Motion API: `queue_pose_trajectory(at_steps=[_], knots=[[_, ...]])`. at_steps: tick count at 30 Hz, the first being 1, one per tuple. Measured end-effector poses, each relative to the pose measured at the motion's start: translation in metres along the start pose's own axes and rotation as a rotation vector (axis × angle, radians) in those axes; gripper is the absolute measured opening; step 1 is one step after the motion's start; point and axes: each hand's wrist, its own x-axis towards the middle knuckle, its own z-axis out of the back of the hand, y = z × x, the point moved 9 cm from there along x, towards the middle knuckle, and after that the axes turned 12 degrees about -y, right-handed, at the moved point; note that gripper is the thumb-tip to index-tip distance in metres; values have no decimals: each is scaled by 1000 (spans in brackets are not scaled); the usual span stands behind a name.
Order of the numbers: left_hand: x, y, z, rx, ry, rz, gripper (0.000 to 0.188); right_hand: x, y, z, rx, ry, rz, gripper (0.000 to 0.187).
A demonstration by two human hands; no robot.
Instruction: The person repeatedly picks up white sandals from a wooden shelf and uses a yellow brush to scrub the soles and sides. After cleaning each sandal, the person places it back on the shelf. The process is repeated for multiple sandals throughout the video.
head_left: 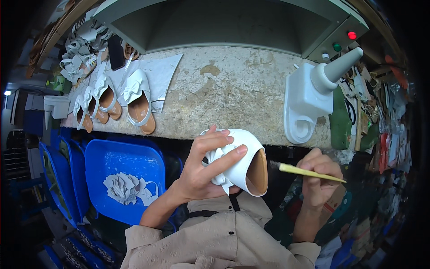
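Note:
In my left hand (208,168) is a white sandal (244,157), its fingers spread over the upper and a bow at the side. The sandal's open end faces right and shows a brown inside. My right hand (319,172) pinches a brush (309,172) with a pale yellow handle. Its dark bristles point left toward the sandal's opening, a small gap apart from it. Beside the right wrist shows a brown flat piece (335,199); whether the hand holds it I cannot tell.
Several finished-looking white sandals (139,101) stand at the bench's left. A white plastic pot with a grey conical spout (309,103) stands at its right end. Behind the worn bench top (228,89) is a grey-green machine housing (224,27). Left below, a blue tub (101,157) holds white pieces.

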Motion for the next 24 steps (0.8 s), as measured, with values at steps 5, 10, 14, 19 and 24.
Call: queue_pose_trajectory(at_steps=[5,10,14,19,24], knots=[[2,-6,-2,31,-13,18,80,-8,0,-6,-9,-52,-40,21],[2,-4,-2,-1,-44,66,83,-23,1,-4,6,-66,-13,21],[2,-5,-4,5,-47,80,83,-24,3,-5,30,-32,21,13],[4,-6,-4,-10,-47,101,82,-18,4,-1,42,35,43,10],[2,-5,-6,-3,-40,130,82,0,10,4,-2,104,52,12]])
